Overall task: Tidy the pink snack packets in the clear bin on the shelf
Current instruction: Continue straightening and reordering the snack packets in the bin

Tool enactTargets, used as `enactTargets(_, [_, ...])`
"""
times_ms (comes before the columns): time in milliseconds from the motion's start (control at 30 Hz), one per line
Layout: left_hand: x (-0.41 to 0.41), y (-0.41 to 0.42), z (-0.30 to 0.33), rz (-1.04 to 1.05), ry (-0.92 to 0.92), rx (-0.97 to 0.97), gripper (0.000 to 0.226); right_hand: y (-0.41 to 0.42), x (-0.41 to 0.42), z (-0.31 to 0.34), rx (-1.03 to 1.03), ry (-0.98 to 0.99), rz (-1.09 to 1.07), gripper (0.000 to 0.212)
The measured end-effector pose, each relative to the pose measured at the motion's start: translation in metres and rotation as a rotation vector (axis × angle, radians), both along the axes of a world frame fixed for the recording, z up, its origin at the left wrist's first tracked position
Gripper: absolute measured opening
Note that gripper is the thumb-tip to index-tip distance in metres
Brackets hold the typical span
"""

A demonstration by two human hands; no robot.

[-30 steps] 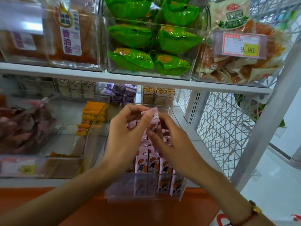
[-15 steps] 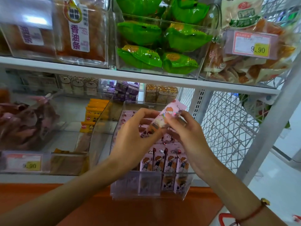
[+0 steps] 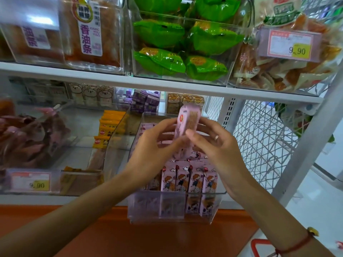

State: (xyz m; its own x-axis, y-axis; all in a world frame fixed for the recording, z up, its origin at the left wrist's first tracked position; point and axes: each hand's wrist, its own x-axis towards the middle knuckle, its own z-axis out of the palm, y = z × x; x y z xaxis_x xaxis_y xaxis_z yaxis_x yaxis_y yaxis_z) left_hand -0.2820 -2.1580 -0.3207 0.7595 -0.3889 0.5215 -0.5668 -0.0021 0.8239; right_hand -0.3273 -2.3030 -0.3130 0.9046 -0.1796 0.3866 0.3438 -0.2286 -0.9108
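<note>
1. White metal shelf (image 3: 167, 88) with wire mesh side; the lower tier carries a row of clear bins.
2. Clear rectangular plastic bin (image 3: 213, 206), at the front edge of the lower tier, sticking out over the orange ledge. Pink cartoon-print snack packets (image 3: 187, 178) stand upright in a row at its front; more lie looser behind them.
3. Left hand (image 3: 154, 145): fingers curled, thumb and fingertips pinching the lower part of one pink snack packet with a clear window (image 3: 188, 121), held upright above the middle of the bin.
4. Right hand (image 3: 219, 149): thumb pressing the same packet's right edge, other fingers loosely curled behind it. So both hands grip one packet.
5. Step in hand, my read: orient the packet and slot it in. Do it well: turn the printed face forward to match the front row, lower it straight into a gap behind the row, don't knock over the standing ones.
</note>
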Motion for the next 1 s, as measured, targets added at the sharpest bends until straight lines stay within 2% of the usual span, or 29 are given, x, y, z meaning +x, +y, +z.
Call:
enactTargets(100, [0.001, 0.003, 0.003, -0.201, 0.293, 0.006, 0.026, -0.004, 0.002, -0.003, 0.042, 0.049, -0.026, 0.039])
enactTargets(167, [0.002, 0.003, 0.002, -0.25, 0.48, 0.029, 0.027, -0.005, 0.003, -0.006, 0.083, 0.115, -0.034, 0.037])
enactTargets(267, [0.004, 0.003, -0.001, -0.267, 0.6, 0.053, 0.024, -0.005, 0.002, -0.009, 0.08, 0.149, -0.056, 0.032])
enactTargets(400, [0.005, 0.004, -0.002, -0.273, 0.559, 0.029, 0.022, -0.004, 0.002, -0.007, 0.023, 0.113, -0.04, 0.035])
enactTargets(567, [0.007, 0.005, -0.003, -0.052, 0.074, 0.055, 0.035, -0.005, -0.002, -0.004, -0.077, -0.033, 0.052, 0.04])
enactTargets(700, [0.007, 0.006, -0.003, -0.009, -0.071, 0.071, 0.036, -0.004, -0.005, -0.003, -0.107, -0.113, 0.079, 0.038])
enactTargets(800, [0.007, 0.006, -0.003, -0.007, -0.035, 0.048, 0.035, -0.005, -0.006, -0.004, -0.136, -0.107, 0.075, 0.046])
enactTargets(933, [0.007, 0.007, -0.001, 0.028, 0.249, -0.151, 0.038, -0.002, -0.008, -0.012, -0.319, -0.057, 0.003, 0.077])
enactTargets(1000, [0.005, 0.005, -0.002, 0.044, 0.339, -0.187, 0.052, 0.002, -0.008, -0.015, -0.394, -0.107, -0.047, 0.072])
